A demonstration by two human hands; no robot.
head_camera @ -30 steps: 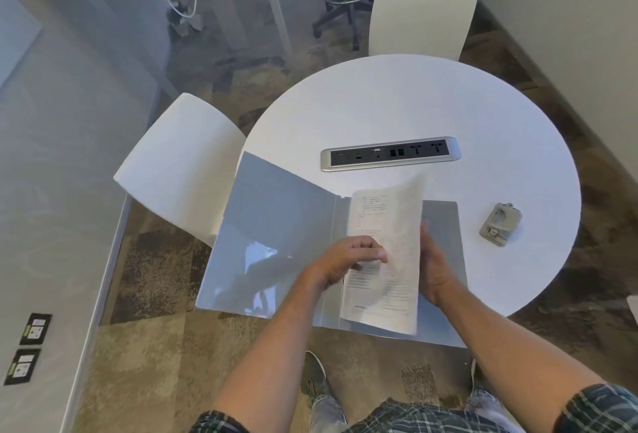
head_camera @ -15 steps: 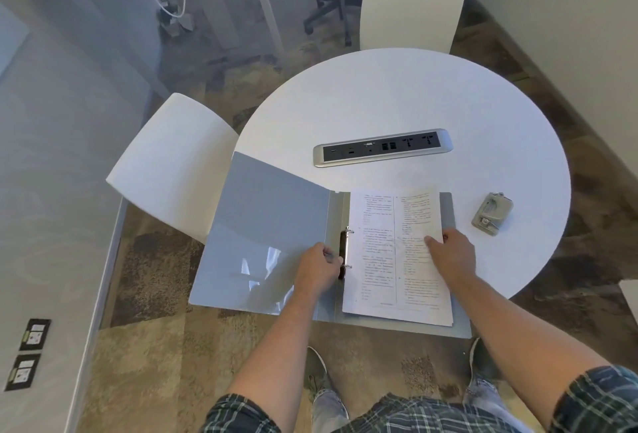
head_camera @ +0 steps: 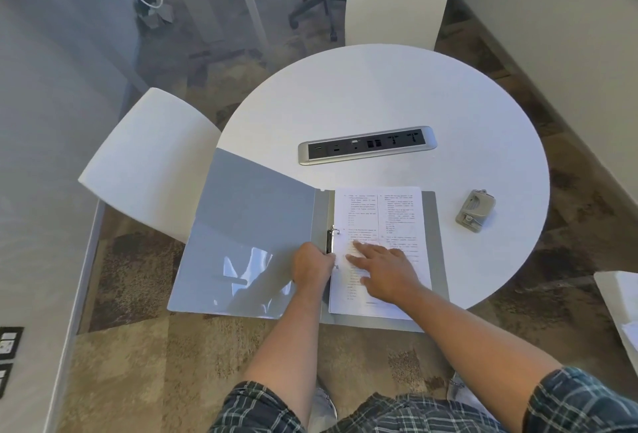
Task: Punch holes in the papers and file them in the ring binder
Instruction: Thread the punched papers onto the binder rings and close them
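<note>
Papers (head_camera: 390, 218) in open binder (head_camera: 248, 225); hole punch (head_camera: 475, 211) right, apart.

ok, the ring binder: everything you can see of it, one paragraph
The ring binder is grey, plastic-looking and lies open flat at the near edge of the round white table, its left cover overhanging the rim. That cover carries a clear, glossy pocket at its lower part. A dark ring mechanism with metal rings runs along the spine. The printed papers lie on the right cover. The left hand is at the mechanism; the right hand rests flat on the papers.
</note>
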